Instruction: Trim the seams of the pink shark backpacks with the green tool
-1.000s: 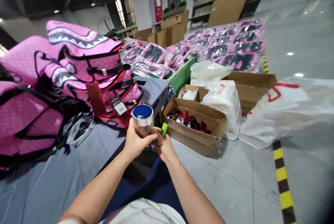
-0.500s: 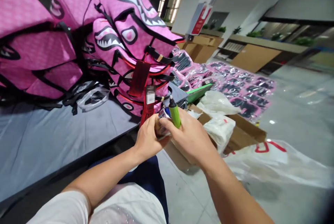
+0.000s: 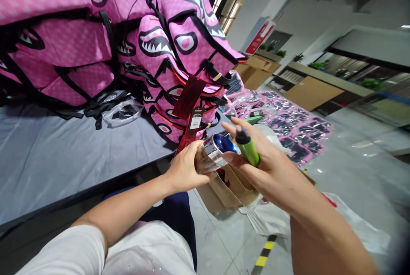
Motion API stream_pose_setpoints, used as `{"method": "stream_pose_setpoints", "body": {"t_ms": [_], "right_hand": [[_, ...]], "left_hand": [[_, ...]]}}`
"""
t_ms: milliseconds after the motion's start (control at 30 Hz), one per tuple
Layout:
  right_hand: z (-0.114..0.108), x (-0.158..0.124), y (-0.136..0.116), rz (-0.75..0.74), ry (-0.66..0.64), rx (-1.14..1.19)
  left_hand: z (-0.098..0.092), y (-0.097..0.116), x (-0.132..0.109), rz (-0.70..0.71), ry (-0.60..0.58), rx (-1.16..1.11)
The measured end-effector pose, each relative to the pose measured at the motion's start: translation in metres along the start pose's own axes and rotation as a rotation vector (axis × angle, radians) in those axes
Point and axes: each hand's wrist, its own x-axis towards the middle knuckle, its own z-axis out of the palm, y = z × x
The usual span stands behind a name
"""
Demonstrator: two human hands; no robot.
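Note:
My left hand (image 3: 184, 170) is closed around a clear cup (image 3: 205, 159) with brownish contents, a silver collar and a shiny blue top. The cup is tilted, with its top facing up and to the right. At that top is my right hand (image 3: 262, 151), its thumb by the silver rim and some fingers stretched out. A green pen-like tool (image 3: 248, 149) with a black end stands up between its thumb and fingers. Just beyond the cup, red and black tags (image 3: 194, 120) hang from stacked pink backpacks (image 3: 156, 53) with shark-mouth prints.
A grey-covered table (image 3: 64, 151) runs along the left, with black straps and a clear plastic loop (image 3: 123, 112) on it. An open cardboard box (image 3: 221, 196) stands on the floor. Behind lie many plastic-wrapped pink packs (image 3: 288, 117).
My right hand has moved right, away from my left hand, with the green tool, and its fingers have spread. The cup's blue top now shows plainly. The view has shifted.

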Motion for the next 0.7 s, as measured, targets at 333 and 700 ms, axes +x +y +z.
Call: {"method": "stream_pose_setpoints", "body": {"t_ms": [333, 700], "right_hand": [[0.007, 0.0, 0.004, 0.027, -0.154, 0.092], [0.004, -0.002, 0.0, 0.125, -0.208, 0.047]], "left_hand": [[-0.004, -0.004, -0.004, -0.021, -0.027, -0.024], [0.001, -0.009, -0.002, -0.045, -0.064, -0.035]]}}
